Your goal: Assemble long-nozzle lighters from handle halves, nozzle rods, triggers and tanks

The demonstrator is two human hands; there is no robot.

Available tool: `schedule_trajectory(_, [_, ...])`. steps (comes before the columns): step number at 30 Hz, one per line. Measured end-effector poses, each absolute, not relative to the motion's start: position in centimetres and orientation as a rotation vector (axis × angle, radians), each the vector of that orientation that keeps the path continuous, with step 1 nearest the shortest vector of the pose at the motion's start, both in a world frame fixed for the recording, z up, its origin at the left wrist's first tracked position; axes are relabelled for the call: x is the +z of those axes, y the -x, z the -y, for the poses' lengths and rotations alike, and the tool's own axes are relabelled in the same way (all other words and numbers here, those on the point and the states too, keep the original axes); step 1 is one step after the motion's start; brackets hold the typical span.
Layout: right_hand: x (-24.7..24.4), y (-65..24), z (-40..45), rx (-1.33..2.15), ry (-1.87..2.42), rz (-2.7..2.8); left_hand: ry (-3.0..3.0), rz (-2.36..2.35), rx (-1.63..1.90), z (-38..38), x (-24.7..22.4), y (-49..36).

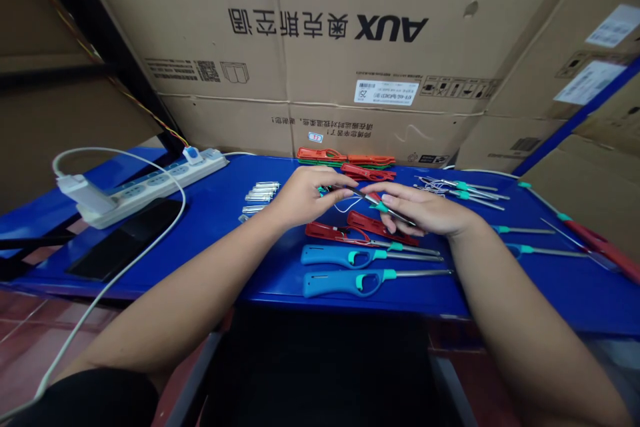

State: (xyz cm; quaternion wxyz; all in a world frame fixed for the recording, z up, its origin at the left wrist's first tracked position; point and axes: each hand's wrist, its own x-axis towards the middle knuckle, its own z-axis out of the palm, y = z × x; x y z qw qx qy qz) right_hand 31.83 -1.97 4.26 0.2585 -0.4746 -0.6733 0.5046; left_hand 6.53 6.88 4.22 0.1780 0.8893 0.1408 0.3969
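Note:
My right hand (420, 207) is closed around a lighter nozzle (400, 215), a metal tube with a teal end, slanting down to the right. Opposite it, my left hand (307, 197) has thumb and fingers curled together; a bit of teal shows by its fingers, but what it grips is hidden. A thin white wire (349, 205) loops between the hands. Below them lie a red lighter half-shell (360, 221) and a red lighter (330, 233) with its inside exposed. Nearer me are two blue lighters (330, 255) with teal triggers and metal tubes.
Red, orange and green shells (345, 157) are stacked at the back. Silver cylinders (261, 192) lie left, nozzles with wires (467, 190) right. A power strip (150, 187), black phone (125, 239) and white cable occupy the left side. Cardboard (320, 60) walls the blue table (280, 290).

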Motion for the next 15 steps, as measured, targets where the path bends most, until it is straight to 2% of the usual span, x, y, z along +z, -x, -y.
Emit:
schedule_trajectory(7, [4.3,-30.9,1.9,0.883,1.377,2.091,-2.432,-0.562,1.002,-6.7,4.0,-7.0])
schedule_trajectory(12, [4.3,-30.4,1.5,0.183,1.372,2.336,-2.102,-0.778,0.823,-6.7,2.7,-7.6])
schedule_trajectory(15, [4.1,-29.7,1.6,0.019,1.394,2.372,-1.890,-0.770,0.766,-6.7,2.1,-8.0])
